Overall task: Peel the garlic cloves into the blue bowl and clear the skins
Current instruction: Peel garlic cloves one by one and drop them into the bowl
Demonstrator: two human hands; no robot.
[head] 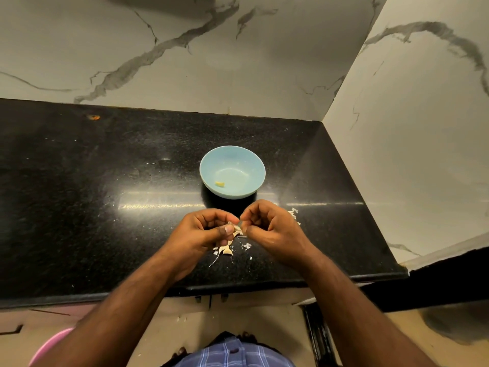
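A light blue bowl [254,160] stands on the black counter [105,194], and one peeled yellowish clove [220,184] lies inside it. Just in front of the bowl my left hand [203,231] and my right hand [270,226] meet, both pinching a small garlic clove [237,229] between fingertips and thumbs. Most of that clove is hidden by my fingers. Loose pale skins [225,250] lie on the counter under my hands, with small white flakes [247,245] beside them.
More skin bits [294,215] lie right of my right hand. Marble walls rise behind and to the right of the counter. The counter's front edge [238,286] is close below my wrists. A pink tub rim [50,345] shows at the lower left on the floor.
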